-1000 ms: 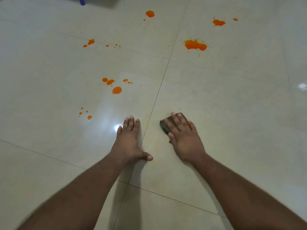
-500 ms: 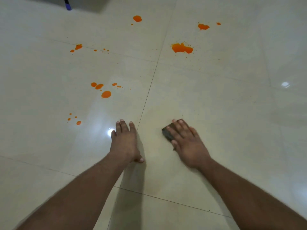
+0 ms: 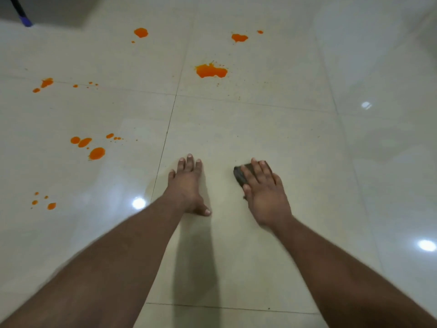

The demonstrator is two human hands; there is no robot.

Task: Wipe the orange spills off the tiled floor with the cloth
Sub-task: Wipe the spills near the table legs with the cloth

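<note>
My right hand [image 3: 263, 190] lies flat on a small dark folded cloth [image 3: 239, 174], pressing it to the cream tiled floor [image 3: 272, 129]; only the cloth's left edge shows past the fingers. My left hand [image 3: 188, 185] rests flat on the floor beside it, fingers straight, holding nothing. Orange spills dot the tiles ahead: a large splash [image 3: 211, 71] straight in front, a blob cluster [image 3: 91, 146] to the left, small drops [image 3: 48, 204] at near left, and more far off [image 3: 239, 37], [image 3: 141, 32], [image 3: 45, 84].
A dark pole with a blue end [image 3: 23, 18] stands at the top left corner by a shadowed area. Ceiling lights reflect on the glossy tiles [image 3: 138, 202]. Grout lines cross the floor.
Both hands and the view have shifted forward and right across the tiles; my left hand crossed the grout line. The cloth stays under my right hand, sliding along the floor.
</note>
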